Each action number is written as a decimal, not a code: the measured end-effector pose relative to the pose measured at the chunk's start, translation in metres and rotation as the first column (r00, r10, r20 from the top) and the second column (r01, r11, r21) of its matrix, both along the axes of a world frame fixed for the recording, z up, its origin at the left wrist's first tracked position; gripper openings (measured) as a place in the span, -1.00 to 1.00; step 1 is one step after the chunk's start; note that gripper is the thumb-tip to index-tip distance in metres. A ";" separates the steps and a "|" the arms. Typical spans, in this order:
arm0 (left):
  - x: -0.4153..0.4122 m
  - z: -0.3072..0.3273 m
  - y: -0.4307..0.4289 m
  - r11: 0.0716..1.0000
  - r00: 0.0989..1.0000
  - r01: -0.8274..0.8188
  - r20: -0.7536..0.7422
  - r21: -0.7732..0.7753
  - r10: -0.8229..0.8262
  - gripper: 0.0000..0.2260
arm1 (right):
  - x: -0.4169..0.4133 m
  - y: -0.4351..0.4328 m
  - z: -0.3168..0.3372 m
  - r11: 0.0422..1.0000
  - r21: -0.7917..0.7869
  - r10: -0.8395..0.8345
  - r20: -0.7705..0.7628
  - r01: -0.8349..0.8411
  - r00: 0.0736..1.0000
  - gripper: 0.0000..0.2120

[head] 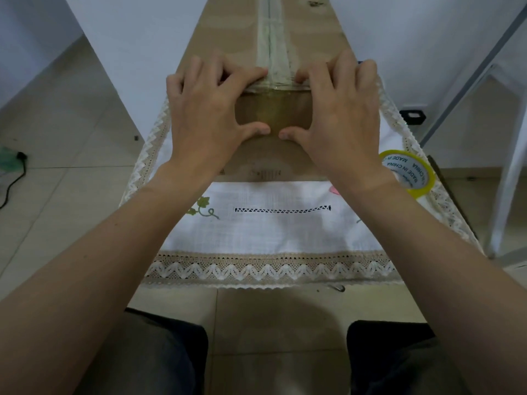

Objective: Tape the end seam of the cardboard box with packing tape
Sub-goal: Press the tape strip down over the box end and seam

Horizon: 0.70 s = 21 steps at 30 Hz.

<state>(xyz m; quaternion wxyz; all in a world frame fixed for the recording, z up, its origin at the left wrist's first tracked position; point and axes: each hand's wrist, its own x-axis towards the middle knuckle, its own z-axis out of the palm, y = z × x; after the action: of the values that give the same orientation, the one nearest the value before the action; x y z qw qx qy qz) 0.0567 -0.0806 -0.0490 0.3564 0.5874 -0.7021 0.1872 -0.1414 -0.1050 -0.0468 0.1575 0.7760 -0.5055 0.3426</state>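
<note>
Now, both hands are on the near end of the cardboard box (228, 38), which lies lengthwise on the tablecloth (271, 232) with its long axis running straight away from me.

- Tape strip (274, 109): comes along the top seam toward me, folds over the top edge and drops down the end face. It sits dead centre, in the gap between my two hands.
- Left hand (205, 109): spread, fingers lightly bent. The fingertips press on the top edge just left of the strip, and the thumb (258, 129) lies flat on the end face. Grips nothing.
- Right hand (342, 109): a mirror of the left. Its fingers are on the top edge just right of the strip, thumb (288, 135) on the end face. Grips nothing.
- The thumb tips nearly meet, close to where the strip's lower end seems to stop. The exact end is hard to make out against the brown card.
- Tape roll (407, 172): on the cloth beside my right wrist, apart from the box.

Judgement: the strip is laid and I am at the rub-down. Neither hand is nearer, since the tape lies inward of both. The next stroke should go from each side toward the centre and down along the strip, thumbs leading.
</note>
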 end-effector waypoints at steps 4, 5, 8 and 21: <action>0.004 0.001 0.001 0.999 0.999 0.012 0.044 0.039 -0.014 -0.26 | -0.003 -0.001 0.002 0.999 0.017 0.028 0.012 -0.029 1.000 -0.28; 0.003 0.002 0.002 0.999 1.000 0.017 0.021 0.033 -0.018 -0.29 | -0.003 -0.002 0.004 0.999 0.017 0.046 0.059 -0.047 0.997 -0.34; -0.003 0.006 0.000 1.000 0.991 0.022 -0.133 -0.009 -0.023 -0.50 | 0.001 -0.006 0.008 0.998 0.017 0.060 0.233 -0.066 0.971 -0.50; -0.007 0.007 -0.010 0.999 0.958 0.024 -0.287 -0.025 -0.030 -0.66 | 0.004 -0.016 0.006 0.995 -0.001 0.098 0.345 -0.104 0.934 -0.54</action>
<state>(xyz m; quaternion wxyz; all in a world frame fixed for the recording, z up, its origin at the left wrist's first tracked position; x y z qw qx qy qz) 0.0497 -0.0906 -0.0415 0.4633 0.5948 -0.6489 0.1026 -0.1371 -0.1207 -0.0409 0.0423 0.7304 -0.4877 0.4763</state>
